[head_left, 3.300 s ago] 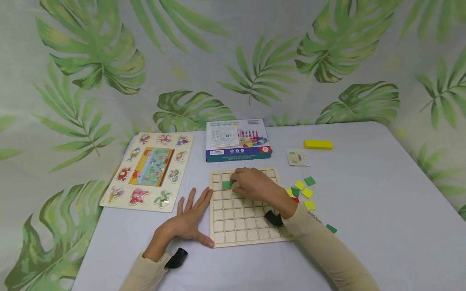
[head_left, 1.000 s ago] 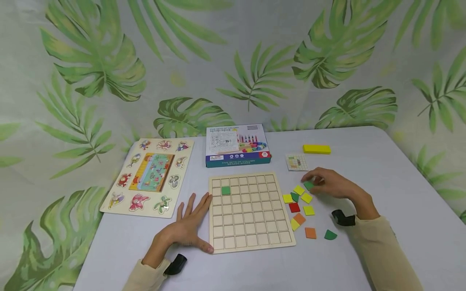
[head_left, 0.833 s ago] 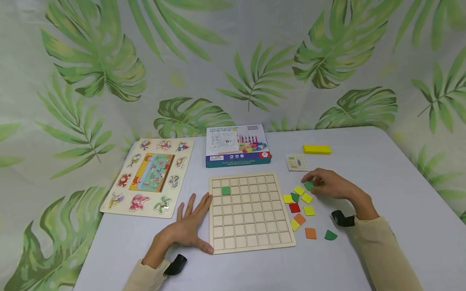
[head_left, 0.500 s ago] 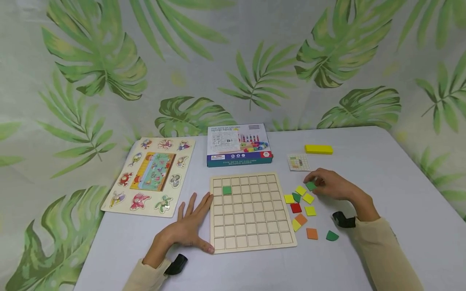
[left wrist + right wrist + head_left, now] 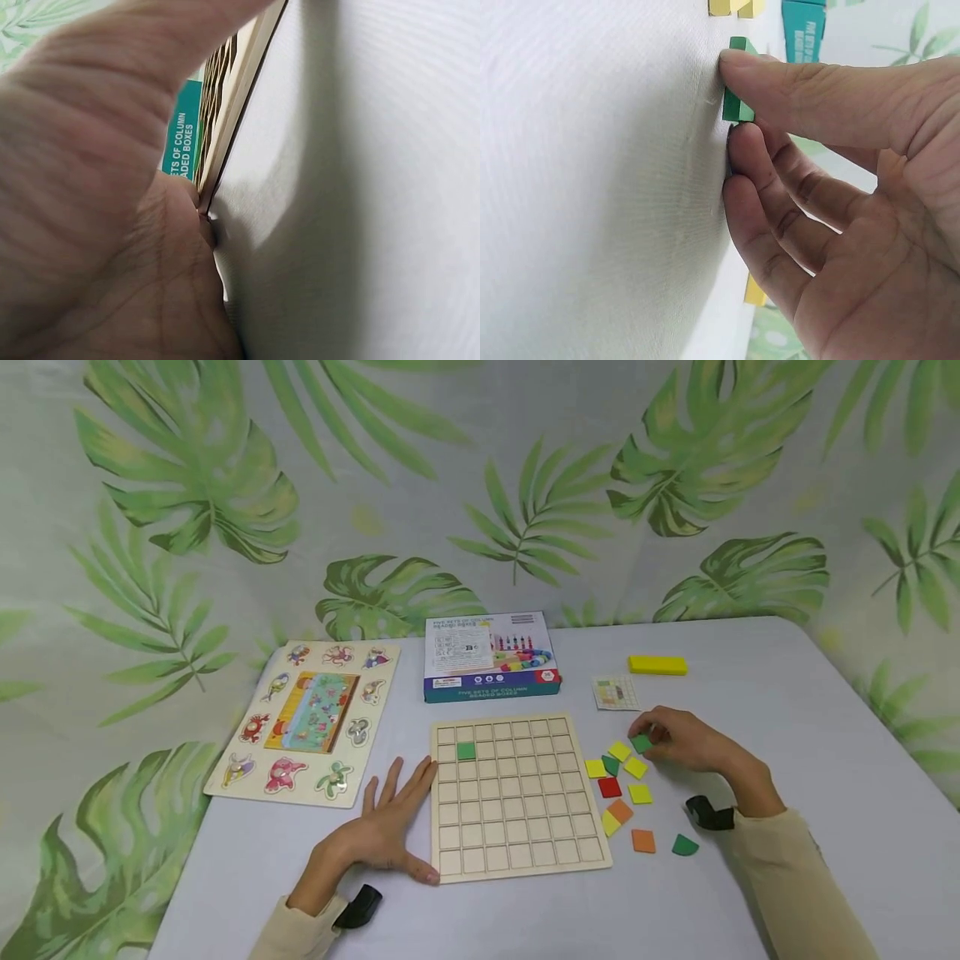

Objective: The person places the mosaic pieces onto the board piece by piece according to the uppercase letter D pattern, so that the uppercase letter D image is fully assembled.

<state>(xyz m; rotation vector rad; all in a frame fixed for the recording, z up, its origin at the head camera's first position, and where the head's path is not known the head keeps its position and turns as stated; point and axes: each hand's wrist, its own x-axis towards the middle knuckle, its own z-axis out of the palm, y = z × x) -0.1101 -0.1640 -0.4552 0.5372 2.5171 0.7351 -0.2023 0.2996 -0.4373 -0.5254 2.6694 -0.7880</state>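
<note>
My left hand (image 5: 381, 833) lies with fingers spread on the table, thumb and fingertips along the left edge of a square wooden grid board (image 5: 512, 811). One green square tile (image 5: 466, 751) sits in the board's second row, second column. To the right of the board, my right hand (image 5: 686, 742) pinches another green tile (image 5: 641, 743) low at the tabletop. In the right wrist view the thumb (image 5: 754, 79) presses this tile's side, and the other fingers curl behind and beside it. The left wrist view has the palm close beside the board's edge.
Several loose tiles, among them a red one (image 5: 610, 787), an orange one (image 5: 643, 841) and a green quarter-round one (image 5: 684, 845), lie right of the board. Behind are a pattern card (image 5: 616, 692), a yellow block (image 5: 657, 665) and a box (image 5: 491, 687). An animal puzzle board (image 5: 300, 785) lies left.
My right hand has moved from over the grid board to the loose tiles on the right and taken hold of a green one. The left hand has stayed at the board's edge.
</note>
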